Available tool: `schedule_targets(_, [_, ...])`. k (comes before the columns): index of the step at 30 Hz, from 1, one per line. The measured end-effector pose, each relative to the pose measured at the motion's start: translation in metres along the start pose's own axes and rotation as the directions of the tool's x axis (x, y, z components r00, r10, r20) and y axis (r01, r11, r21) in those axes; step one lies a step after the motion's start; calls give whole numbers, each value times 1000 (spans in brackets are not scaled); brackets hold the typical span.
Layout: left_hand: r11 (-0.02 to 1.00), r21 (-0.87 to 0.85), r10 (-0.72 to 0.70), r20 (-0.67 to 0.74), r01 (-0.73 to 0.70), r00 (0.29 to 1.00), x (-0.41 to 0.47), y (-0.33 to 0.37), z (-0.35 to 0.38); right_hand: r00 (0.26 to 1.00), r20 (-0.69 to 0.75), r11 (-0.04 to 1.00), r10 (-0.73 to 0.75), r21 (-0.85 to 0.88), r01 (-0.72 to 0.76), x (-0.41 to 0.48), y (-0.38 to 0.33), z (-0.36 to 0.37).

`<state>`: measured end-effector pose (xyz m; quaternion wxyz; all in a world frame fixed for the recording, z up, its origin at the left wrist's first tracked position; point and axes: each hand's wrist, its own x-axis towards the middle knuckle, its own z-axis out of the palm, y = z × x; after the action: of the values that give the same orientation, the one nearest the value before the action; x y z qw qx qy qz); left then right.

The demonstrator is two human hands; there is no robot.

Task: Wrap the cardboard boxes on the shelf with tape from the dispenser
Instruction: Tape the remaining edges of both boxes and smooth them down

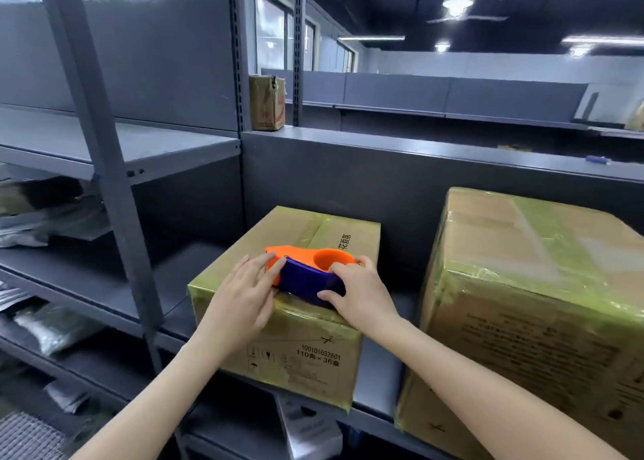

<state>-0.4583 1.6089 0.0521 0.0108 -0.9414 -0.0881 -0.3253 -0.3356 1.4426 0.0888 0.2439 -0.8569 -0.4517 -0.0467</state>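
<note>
Orange-and-blue tape dispenser (306,278), lying flat on the top face of the smaller cardboard box (303,351), close to its front edge. Rounded end taken in the right hand (359,292), thumb on the blue near side and fingers hooked over the far orange rim: a firm hold, presumably for steering and pulling the tool. Beside it the left hand (240,296), fingers straight and laid against the blue side and the orange nose, gripping nothing; probably steadying the tool or pressing down a tape end, though no loose end can be made out. Glossy yellow-green tape already banding the top seam and edges of this box, hence wrapping judged partly done. Box seated at the front of the grey steel shelf (383,365), within easy reach. Just to the right, across a narrow gap, a larger cardboard box (522,285), likewise banded. Further out: slotted upright (104,181), plastic bags (52,215) on the left-hand shelves, small carton (266,102) on a higher shelf behind.
</note>
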Motion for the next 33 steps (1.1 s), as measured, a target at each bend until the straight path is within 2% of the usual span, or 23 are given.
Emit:
schedule_targets(8, [999,-10,-35,-17,35,999,9,13,0,998,54,974,-32,-223,43,-8,-6,-20])
schedule_targets(13, [969,-220,102,-61,-113,993,18,67,-3,974,-127,912,-186,-391,123,-35,-4,-66])
schedule_targets(17, [916,-356,180,-38,-182,983,25,128,-3,897,-321,843,-303,-530,95,-57,7,-102])
schedule_targets(20, [842,-520,189,31,-145,982,30,162,4,967,-205,833,-153,-553,14,-72,21,-122])
schedule_targets(23, [691,-723,174,159,-5,972,35,184,13,996,-28,833,84,-547,-85,-86,41,-138])
schedule_targets(25, [601,-795,159,215,78,964,36,195,19,993,11,837,117,-539,-92,-90,48,-138])
schedule_targets(28, [509,-840,63,255,189,965,35,205,27,993,25,819,112,-568,-78,-92,51,-136])
schedule_targets(30, [501,-844,23,231,189,973,34,209,27,994,11,826,110,-557,-85,-93,51,-138])
schedule_targets(33, [522,-847,47,149,103,988,41,215,16,994,-26,841,108,-530,-105,-98,55,-150])
